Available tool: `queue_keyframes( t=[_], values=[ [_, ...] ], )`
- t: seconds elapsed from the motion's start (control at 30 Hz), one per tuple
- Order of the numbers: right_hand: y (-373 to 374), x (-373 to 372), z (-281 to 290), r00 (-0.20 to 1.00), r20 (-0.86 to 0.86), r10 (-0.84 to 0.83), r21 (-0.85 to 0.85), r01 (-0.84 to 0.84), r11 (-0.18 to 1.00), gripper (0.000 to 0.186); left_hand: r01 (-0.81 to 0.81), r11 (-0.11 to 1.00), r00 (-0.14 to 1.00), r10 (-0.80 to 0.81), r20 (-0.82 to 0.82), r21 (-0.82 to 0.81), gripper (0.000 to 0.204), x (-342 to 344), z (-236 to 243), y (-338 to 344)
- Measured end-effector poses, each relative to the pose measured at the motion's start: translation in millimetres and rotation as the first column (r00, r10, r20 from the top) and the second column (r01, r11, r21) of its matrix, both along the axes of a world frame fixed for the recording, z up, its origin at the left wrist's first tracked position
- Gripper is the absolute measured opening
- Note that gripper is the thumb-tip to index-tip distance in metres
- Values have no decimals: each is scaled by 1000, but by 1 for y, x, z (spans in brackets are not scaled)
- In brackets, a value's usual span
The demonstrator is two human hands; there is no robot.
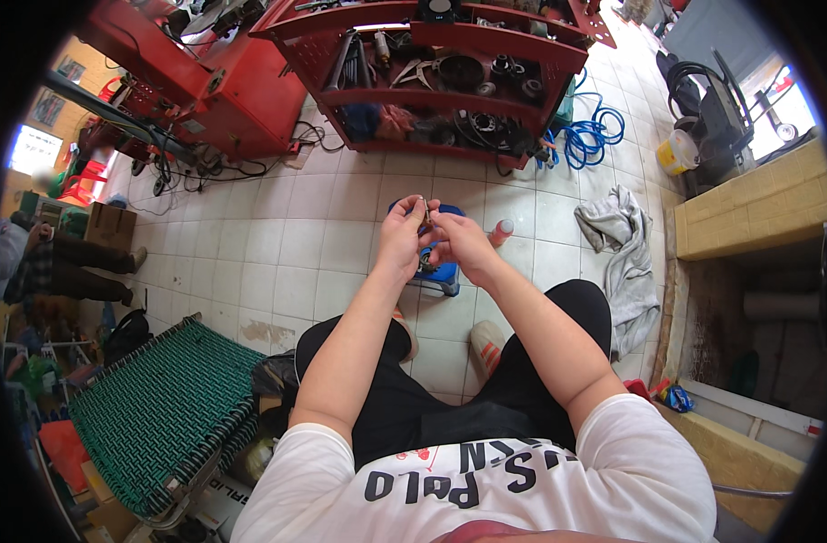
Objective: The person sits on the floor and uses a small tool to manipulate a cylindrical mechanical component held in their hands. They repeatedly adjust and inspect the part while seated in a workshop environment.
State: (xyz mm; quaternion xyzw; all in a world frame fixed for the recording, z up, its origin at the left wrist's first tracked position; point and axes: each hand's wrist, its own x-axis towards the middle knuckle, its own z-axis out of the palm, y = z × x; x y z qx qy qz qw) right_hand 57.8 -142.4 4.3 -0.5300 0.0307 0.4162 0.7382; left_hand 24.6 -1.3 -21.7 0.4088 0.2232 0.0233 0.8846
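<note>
My left hand [403, 237] and my right hand [461, 244] meet in front of me, over a small blue stool [445, 282]. Between their fingertips is a small metal part [427, 215], too small to name. Both hands pinch at it, thumbs and fingers close together. Dark metal pieces [425, 262] lie on the stool's top, partly hidden under my hands. Just right of my right hand a reddish bottle [501, 233] with a pale cap stands on the floor.
Ahead stands a red tool cart [432, 97] with metal parts on its shelves. A coiled blue hose [597, 136] and a grey cloth [623, 262] lie on the tiled floor to the right. At left are a green woven seat [165, 412] and another person's legs [83, 262].
</note>
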Motion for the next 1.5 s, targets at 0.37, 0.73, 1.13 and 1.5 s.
queue_keyframes(
  t=[0.37,0.73,1.13,1.5],
  values=[
    [-2,3,-3,998,-63,-5,75,10,997,28,-1,998,998,-2,57,57,20,2,-1,0],
    [0,-1,8,996,-85,7,76,0,997,33,-40,994,998,35,52,102,18,-2,11,-3],
    [1,3,-4,999,-38,-19,56,21,998,32,-39,982,994,19,108,184,18,2,4,-1],
    [4,-3,2,999,-28,-14,77,16,997,26,-31,976,996,11,92,215,22,-4,11,0]
  ],
)
